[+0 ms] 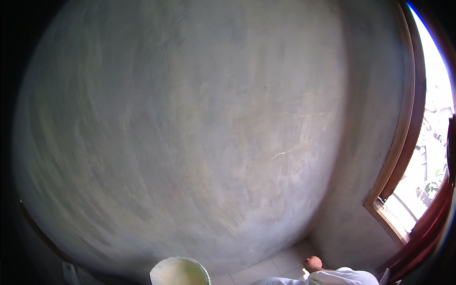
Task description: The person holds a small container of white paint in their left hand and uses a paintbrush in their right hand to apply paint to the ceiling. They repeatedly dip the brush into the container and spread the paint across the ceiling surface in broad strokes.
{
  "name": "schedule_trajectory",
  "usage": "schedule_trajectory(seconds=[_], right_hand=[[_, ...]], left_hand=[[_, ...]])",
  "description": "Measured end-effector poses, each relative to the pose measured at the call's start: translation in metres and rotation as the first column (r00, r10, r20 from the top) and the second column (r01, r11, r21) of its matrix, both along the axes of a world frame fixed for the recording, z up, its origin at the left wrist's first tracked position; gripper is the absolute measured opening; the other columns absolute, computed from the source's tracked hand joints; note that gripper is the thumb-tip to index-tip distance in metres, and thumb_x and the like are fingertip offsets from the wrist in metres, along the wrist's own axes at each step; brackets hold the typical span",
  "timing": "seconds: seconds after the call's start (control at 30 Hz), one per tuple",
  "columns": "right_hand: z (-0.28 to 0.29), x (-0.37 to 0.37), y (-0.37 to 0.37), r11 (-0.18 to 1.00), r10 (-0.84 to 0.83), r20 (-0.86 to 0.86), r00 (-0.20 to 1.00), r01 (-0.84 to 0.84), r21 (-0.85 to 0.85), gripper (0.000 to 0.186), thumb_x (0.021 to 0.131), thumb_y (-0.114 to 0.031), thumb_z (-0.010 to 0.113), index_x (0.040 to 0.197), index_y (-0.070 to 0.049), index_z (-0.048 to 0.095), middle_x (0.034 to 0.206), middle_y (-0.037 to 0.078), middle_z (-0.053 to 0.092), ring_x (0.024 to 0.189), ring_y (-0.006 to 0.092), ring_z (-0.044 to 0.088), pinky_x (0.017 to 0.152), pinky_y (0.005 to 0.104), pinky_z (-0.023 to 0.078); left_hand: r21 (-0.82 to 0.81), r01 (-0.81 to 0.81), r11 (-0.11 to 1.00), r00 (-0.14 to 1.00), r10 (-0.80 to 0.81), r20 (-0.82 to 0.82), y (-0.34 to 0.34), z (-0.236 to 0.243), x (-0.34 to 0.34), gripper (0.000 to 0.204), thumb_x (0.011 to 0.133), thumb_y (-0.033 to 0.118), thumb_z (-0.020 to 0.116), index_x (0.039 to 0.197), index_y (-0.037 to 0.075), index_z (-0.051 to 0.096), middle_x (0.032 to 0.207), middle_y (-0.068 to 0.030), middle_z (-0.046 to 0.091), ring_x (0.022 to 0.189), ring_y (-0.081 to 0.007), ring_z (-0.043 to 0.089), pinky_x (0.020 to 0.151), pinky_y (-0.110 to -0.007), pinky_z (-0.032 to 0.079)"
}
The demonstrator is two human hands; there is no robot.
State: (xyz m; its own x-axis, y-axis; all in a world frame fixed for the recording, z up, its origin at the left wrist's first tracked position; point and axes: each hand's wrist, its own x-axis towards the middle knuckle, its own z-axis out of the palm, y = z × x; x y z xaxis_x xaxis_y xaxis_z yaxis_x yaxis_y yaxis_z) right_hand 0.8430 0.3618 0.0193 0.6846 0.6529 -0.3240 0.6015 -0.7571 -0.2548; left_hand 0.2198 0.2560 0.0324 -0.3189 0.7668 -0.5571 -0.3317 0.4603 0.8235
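Low in the view, right of centre, is my right hand (313, 263), small and partly cut off by a white sleeve. Its fingers look closed, and a tiny red spot shows at its edge; what it holds, if anything, I cannot make out. To its left, at the lower edge, stands an open white bucket (205, 274) with a pale cream liquid inside. The hand and the bucket are apart. A large grey wall (213, 118) with streaky, patchy brushed coating fills most of the view. My left hand is out of sight.
A wooden-framed window (407, 156) lets in bright light on the right, with a dark red curtain (427, 232) beside it. Light floor tiles (254, 271) run along the wall's foot into the corner. A pale object (70, 273) lies at the lower left.
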Motion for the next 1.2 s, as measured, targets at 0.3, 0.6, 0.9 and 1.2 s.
schedule_trajectory(seconds=[0.3, 0.6, 0.9, 1.2], right_hand=[[0.011, 0.0, 0.022, 0.988, 0.0, -0.025, 1.0, 0.004, 0.152, 0.022, 0.081, -0.025, 0.071, 0.097, -0.01, 0.076, 0.104, 0.014, 0.074, 0.103, 0.0335, 0.07, 0.091, 0.0427, 0.055], [-0.008, 0.003, 0.01, 0.982, -0.001, -0.059, 0.998, 0.013, 0.189, 0.02, 0.077, -0.022, 0.071, 0.089, -0.006, 0.076, 0.096, 0.018, 0.074, 0.095, 0.0361, 0.071, 0.086, 0.0444, 0.055], [-0.025, 0.014, 0.042, 0.94, 0.216, -0.04, 0.976, -0.197, 0.28, 0.045, 0.071, -0.046, 0.084, 0.077, -0.004, 0.07, 0.077, 0.016, 0.071, 0.074, 0.0353, 0.068, 0.074, 0.0443, 0.055], [-0.022, 0.031, 0.057, 0.942, 0.285, 0.095, 0.954, -0.297, 0.157, 0.032, 0.07, -0.034, 0.077, 0.08, -0.004, 0.072, 0.083, 0.019, 0.073, 0.082, 0.0368, 0.072, 0.078, 0.0452, 0.056]], left_hand=[[0.037, 0.168, 0.985, 0.97, -0.158, -0.185, -0.035, -0.048, -0.034, 0.033, 0.09, 0.019, 0.058, 0.108, -0.009, 0.059, 0.104, -0.0251, 0.067, 0.097, -0.0382, 0.066, 0.086, -0.05, 0.056], [0.221, -0.027, 0.975, 0.996, 0.046, -0.082, -0.064, 0.021, 0.021, 0.042, 0.081, 0.007, 0.062, 0.122, 0.0, 0.054, 0.113, -0.0206, 0.063, 0.101, -0.0323, 0.065, 0.092, -0.05, 0.054], [0.122, -0.533, 0.838, 0.745, 0.396, 0.536, -0.026, 0.111, 0.09, 0.059, 0.076, -0.005, 0.051, 0.135, 0.004, 0.048, 0.124, -0.0138, 0.058, 0.113, -0.0304, 0.061, 0.096, -0.048, 0.055], [0.037, -0.596, 0.802, 0.7, 0.497, 0.513, -0.024, 0.113, 0.095, 0.067, 0.073, -0.007, 0.052, 0.139, 0.003, 0.044, 0.127, -0.0166, 0.055, 0.115, -0.0349, 0.06, 0.095, -0.053, 0.055]])
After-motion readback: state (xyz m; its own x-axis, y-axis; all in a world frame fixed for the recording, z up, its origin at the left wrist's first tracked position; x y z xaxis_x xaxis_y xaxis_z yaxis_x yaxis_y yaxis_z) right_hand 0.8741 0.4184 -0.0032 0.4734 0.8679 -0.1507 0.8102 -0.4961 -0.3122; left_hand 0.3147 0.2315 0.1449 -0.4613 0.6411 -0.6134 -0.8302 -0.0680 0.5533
